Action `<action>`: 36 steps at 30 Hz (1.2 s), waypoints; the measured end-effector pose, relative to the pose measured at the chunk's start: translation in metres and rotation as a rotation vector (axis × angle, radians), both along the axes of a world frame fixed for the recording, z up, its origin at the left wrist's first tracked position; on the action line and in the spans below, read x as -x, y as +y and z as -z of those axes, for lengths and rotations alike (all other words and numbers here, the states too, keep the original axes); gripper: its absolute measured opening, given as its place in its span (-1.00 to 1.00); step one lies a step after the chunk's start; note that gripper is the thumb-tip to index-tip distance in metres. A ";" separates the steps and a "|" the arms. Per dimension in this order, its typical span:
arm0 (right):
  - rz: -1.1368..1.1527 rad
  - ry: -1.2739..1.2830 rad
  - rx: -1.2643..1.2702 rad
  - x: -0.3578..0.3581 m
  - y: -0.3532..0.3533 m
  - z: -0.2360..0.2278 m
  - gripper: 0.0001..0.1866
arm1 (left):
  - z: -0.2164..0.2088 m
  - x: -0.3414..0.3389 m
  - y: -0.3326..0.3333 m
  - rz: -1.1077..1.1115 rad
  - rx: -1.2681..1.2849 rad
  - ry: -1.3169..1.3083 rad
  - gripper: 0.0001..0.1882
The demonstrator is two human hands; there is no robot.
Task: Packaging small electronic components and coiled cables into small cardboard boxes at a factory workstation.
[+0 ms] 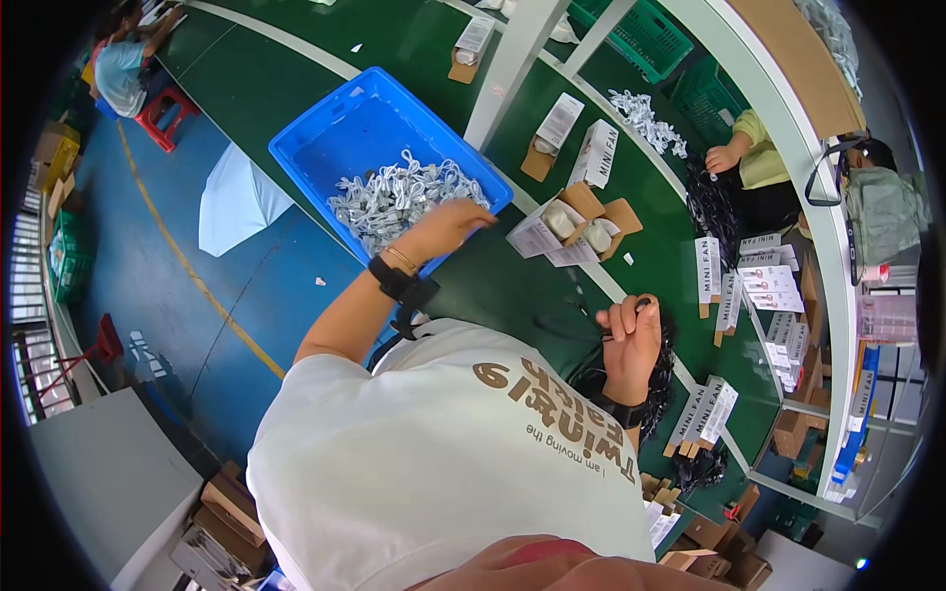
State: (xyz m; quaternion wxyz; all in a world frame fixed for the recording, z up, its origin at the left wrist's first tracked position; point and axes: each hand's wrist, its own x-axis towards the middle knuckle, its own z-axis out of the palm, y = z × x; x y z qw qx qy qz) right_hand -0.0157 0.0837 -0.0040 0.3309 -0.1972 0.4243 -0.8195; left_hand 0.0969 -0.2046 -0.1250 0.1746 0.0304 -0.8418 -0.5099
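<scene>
My left hand [448,229] is over the near right side of a blue plastic bin [340,118], smeared by motion, so its grip does not show. In the bin lies a heap of white coiled cables [399,202] with pale plugs. Farther right, palm up with curled fingers, my right hand [631,340] pinches a thin black cord [642,304]. Beside that hand, partly hidden by my arm and shirt, is a pile of black cords [589,379]. Beyond my hands stand two open white boxes [537,229] with wrapped white items inside.
Small white boxes [709,271] stand along the right of the green table [424,98]. A white metal frame [507,74] rises from it. Across it, a co-worker's hand [724,158] is near black cords [711,202] and white cables [647,120]. A person sits far left near a red stool [166,113].
</scene>
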 end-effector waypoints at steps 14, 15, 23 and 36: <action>0.186 0.167 -0.480 0.000 0.031 0.045 -0.84 | -0.007 0.010 0.005 -0.170 0.034 0.078 -0.72; 0.156 0.228 -0.488 0.003 0.028 0.042 -0.84 | -0.029 0.012 0.024 -0.077 -0.138 0.013 -0.73; 0.093 0.405 -0.481 0.013 0.013 0.040 -0.93 | -0.094 0.050 0.138 0.351 -0.684 -0.188 -0.85; 0.137 1.327 -0.756 0.034 0.069 0.001 -0.82 | -0.099 0.060 0.165 0.743 -0.513 -0.270 -0.88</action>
